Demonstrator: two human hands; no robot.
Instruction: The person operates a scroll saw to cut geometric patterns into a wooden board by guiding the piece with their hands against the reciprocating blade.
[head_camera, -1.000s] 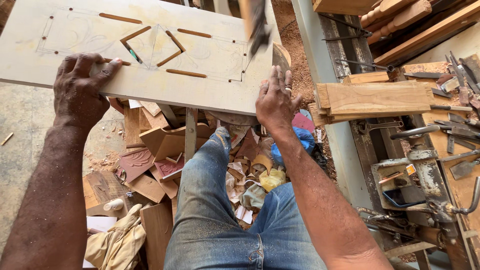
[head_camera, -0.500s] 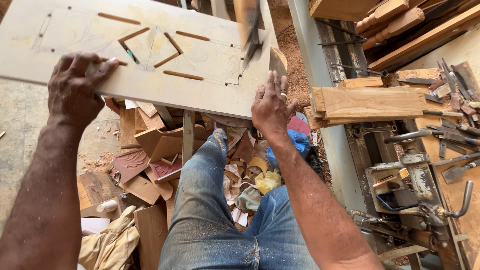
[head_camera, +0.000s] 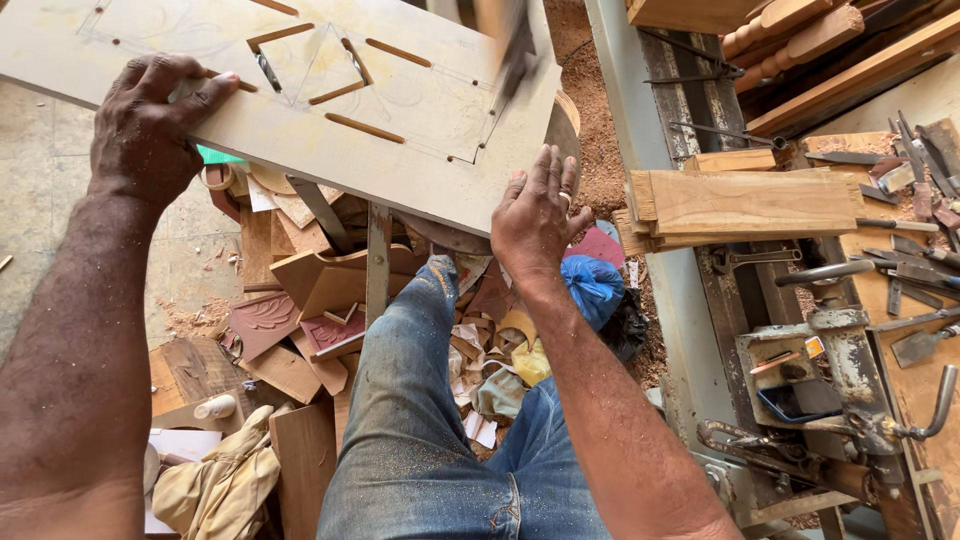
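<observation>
- Cluttered woodworking shop, sawdust (head_camera: 590, 100) piled behind.
- Pale slotted board (head_camera: 400, 150) raised over denim knees, offcuts (head_camera: 300, 300) beneath.
- Left hand (head_camera: 150, 125) clamped on near edge; right hand (head_camera: 540, 215) flat, fingers spread.
- Plank stack (head_camera: 750, 205), tools (head_camera: 920, 190) rightward.

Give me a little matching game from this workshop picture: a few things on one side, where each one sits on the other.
Things:
1. left hand
2. right hand
3. blue bag
4. white bottle

Places:
A. on the floor among wood scraps, lower left
B. flat on the pale board's near edge
C. under the board, beside the right wrist
D. gripping the board's left part

Pairs: 1-D, 2-B, 3-C, 4-A
</observation>
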